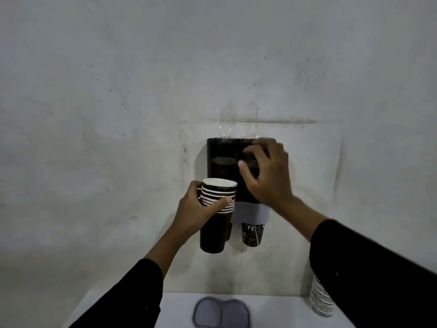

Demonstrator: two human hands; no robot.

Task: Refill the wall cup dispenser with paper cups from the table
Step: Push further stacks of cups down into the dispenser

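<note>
Nearby — lid (221, 313), spare cup stack (319, 298) on table (272, 308)

Two hands, left (201, 207) and right (267, 176), one wall dispenser (222, 150) with two columns, one held stack of paper cups (216, 209) whose count I cannot tell, one cup (252, 234) poking out below, one taller stack (320, 297) and one lid (222, 312) on one counter (279, 311).
</note>
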